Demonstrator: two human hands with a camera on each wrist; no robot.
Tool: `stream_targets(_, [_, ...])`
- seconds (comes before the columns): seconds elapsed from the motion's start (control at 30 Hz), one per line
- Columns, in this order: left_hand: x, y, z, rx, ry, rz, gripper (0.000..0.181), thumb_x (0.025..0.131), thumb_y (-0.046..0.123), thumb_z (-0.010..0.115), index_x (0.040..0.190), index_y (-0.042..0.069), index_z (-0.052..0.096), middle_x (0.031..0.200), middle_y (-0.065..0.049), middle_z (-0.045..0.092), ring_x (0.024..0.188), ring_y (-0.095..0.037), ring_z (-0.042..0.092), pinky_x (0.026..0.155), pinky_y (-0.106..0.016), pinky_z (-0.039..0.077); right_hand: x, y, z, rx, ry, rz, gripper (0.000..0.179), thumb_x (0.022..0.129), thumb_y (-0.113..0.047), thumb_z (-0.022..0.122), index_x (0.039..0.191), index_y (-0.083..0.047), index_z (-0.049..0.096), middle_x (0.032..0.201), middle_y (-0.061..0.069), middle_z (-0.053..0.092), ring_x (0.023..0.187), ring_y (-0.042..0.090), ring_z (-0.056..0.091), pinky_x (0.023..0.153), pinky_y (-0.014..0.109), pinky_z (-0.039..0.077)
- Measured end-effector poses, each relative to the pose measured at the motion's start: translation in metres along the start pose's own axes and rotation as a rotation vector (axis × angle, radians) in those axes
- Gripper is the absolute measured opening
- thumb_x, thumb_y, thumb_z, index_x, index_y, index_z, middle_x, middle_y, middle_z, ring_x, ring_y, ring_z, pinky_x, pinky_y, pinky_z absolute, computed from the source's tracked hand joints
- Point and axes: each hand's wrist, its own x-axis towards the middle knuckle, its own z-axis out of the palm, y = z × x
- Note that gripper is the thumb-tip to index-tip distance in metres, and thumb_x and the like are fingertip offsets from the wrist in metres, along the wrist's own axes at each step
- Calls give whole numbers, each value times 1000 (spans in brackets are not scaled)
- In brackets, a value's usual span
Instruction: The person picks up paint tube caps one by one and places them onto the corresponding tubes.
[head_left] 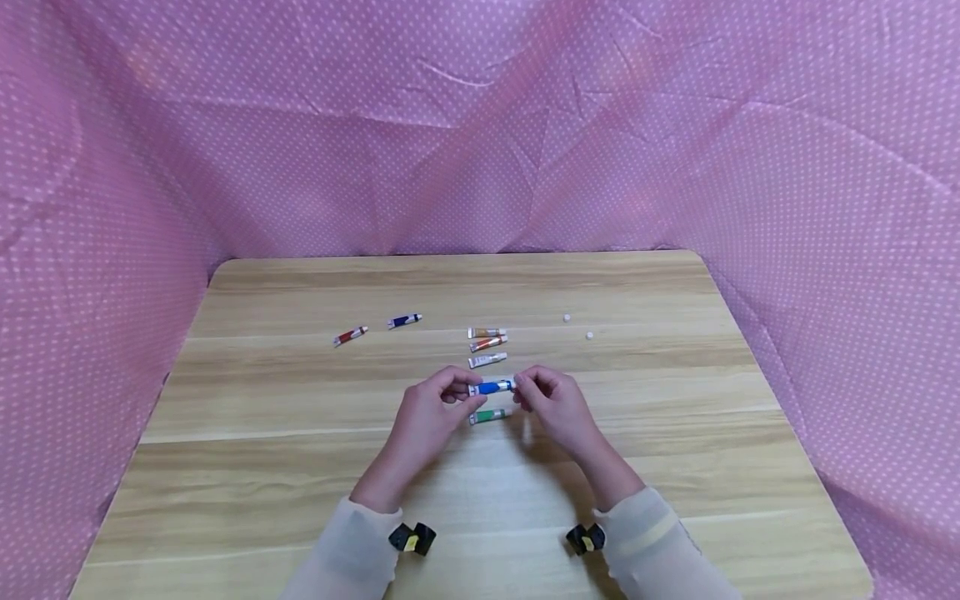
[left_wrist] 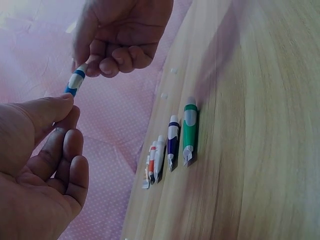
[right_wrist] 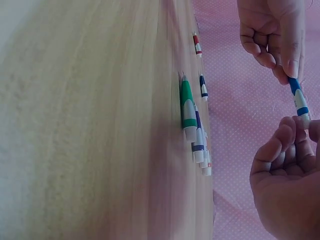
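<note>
A blue paint tube is held up over the table between both hands. My left hand pinches its tail end between thumb and forefinger. At the other end, my right hand pinches the white cap with thumb and fingers. Just nearer than the held tube in the head view lies a green paint tube. A purple paint tube shows beside it in the left wrist view. Farther back lie a white tube, an orange-red tube and an ochre tube, roughly in one column.
Toward the left on the wooden table are a red tube and a dark blue tube. Two small white pieces like caps lie at the right back. Pink dotted cloth hangs around the table's back and sides.
</note>
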Motion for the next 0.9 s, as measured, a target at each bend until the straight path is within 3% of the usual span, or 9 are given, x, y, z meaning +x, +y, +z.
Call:
stream_targets(0.2, [-1,2,1,0,-9,6,23,99,26,82,121,30,76,105,8,75,100,-15,68,93,-37,61,-1,0,2,-42,-14,7,39,114,-27,57,100,8,69,81,7,66,74,17,56,67,24,49])
stream_targets(0.47, [-3,2,4,7,-18,14,23,99,28,82,122,30,76,105,9,74,101,-15,68,94,-37,61,-5,1,3,-96,-32,7,53,117,-32,50,87,11,63,69,10,53,61,15,43,54,23,33])
stream_targets(0.73, [-5,-1,7,15,-21,11,26,99,27,81,125,27,76,106,9,74,100,-16,67,94,-37,61,-6,6,-6,-105,-118,8,65,119,-44,37,94,7,69,79,16,56,73,24,49,66,26,40])
stream_targets(0.9, [-5,-2,7,15,-13,-5,25,100,27,81,125,25,76,106,8,74,100,-17,66,95,-38,60,-7,10,-12,-114,-190,-21,62,120,-48,26,117,-5,71,85,13,58,82,30,54,76,32,45])
